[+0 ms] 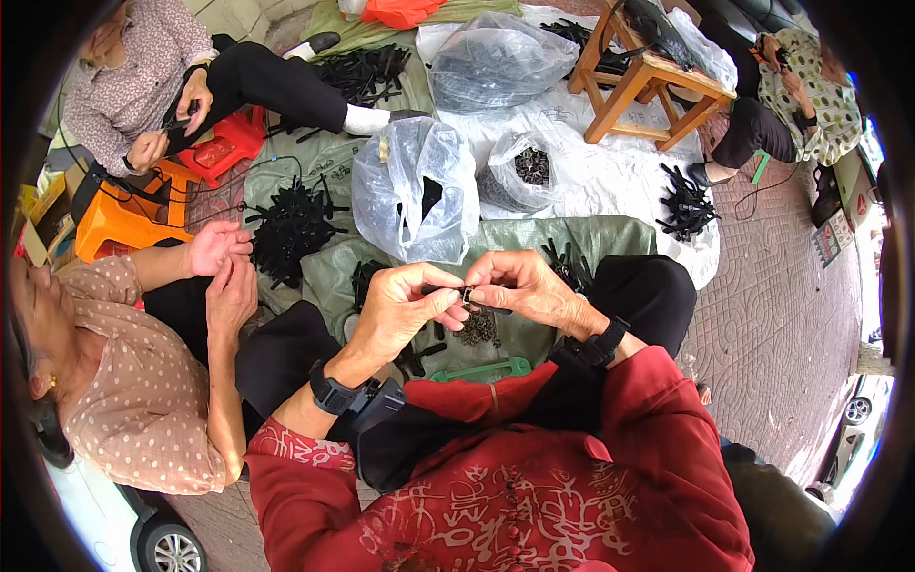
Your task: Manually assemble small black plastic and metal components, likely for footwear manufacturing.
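Over my lap, my left hand (405, 303) and my right hand (532, 288) meet with fingers pinched together. Between the fingertips is a short black strap with a small shiny metal buckle (466, 295) on it. Both hands grip this piece, and the fingers hide most of the strap. Just below the hands lies a heap of small metal pieces (479, 330) on the green sheet. More black straps (570, 267) lie beyond my right hand, and a few black pieces (417, 358) are below my left wrist.
Ahead stand a clear plastic bag (415, 195) and a bag of small dark parts (522, 176). A pile of black straps (295, 229) lies left of them. A wooden stool (648, 76) stands far right. Co-workers sit left, far left and far right; the nearest person's hands (229, 272) are beside me.
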